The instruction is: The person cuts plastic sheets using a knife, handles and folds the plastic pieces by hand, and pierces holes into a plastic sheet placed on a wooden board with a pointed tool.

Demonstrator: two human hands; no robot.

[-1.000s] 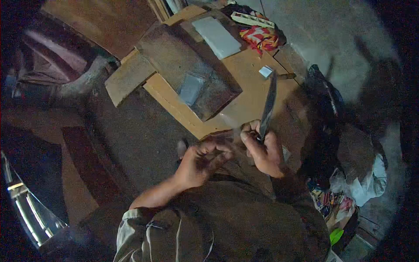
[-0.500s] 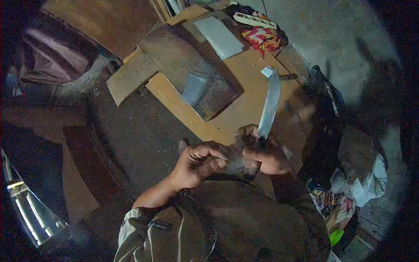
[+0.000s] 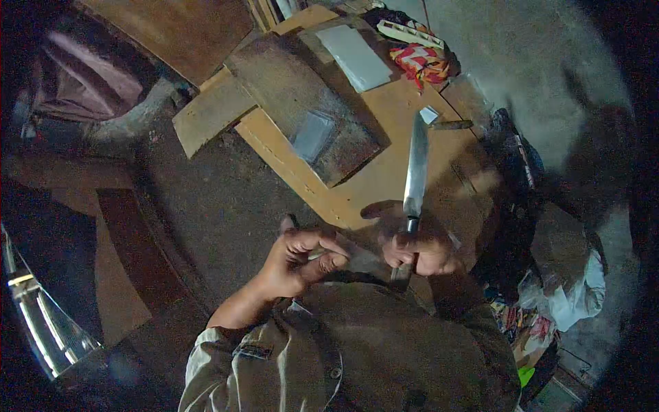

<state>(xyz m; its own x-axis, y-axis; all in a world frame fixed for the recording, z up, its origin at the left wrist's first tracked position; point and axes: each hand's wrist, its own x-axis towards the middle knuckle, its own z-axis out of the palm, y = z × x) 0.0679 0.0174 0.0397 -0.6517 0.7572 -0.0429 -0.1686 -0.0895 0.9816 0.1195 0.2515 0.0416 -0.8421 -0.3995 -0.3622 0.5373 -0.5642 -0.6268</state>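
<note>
Knife [image 3: 416, 168] sits in curled right fingers [image 3: 399, 251] while left fingers [image 3: 317, 242] pinch what looks like clear plastic [image 3: 364, 262].

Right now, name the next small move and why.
Probably bring the left hand toward the knife, clear of its blade: the right hand holds it blade forward, and what looks like clear film shows between the hands.

From my remote station I take this for a dim, rough workshop, with overlapping worn boards [image 3: 261, 69] at eleven o'clock, what looks like a power strip [image 3: 412, 33] at one, bare grey floor [image 3: 522, 69] at two and a long knife [image 3: 416, 168] nearer the centre.
</note>
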